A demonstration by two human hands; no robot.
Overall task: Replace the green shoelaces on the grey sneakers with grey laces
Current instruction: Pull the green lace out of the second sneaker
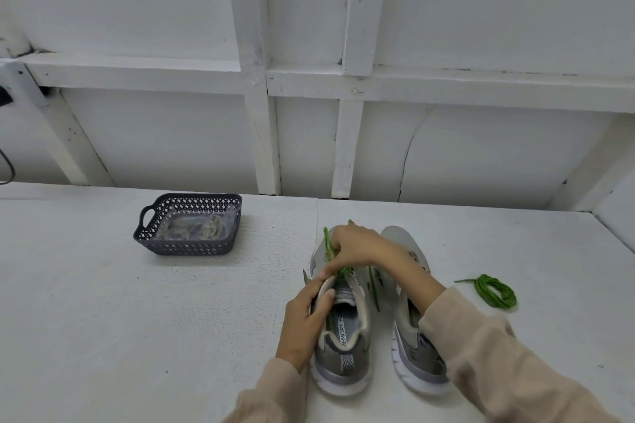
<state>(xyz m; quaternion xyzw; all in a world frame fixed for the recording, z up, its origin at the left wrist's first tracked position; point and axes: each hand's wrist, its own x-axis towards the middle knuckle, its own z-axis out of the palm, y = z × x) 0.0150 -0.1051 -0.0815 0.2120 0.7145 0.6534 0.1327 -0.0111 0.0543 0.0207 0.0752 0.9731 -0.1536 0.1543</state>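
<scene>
The basket (185,245) sits behind and left of the sneakers (340,354), a coiled lace (486,288) to their right.

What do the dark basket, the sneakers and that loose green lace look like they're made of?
Basket: likely moulded plastic, dark grey and matte; its walls are a regular lattice of holes. Sneakers: seemingly grey fabric uppers with smoother panels at the heel, and white soles, probably foam or rubber. Coiled green lace: apparently woven cord, round, limp enough to lie in loops.
</scene>
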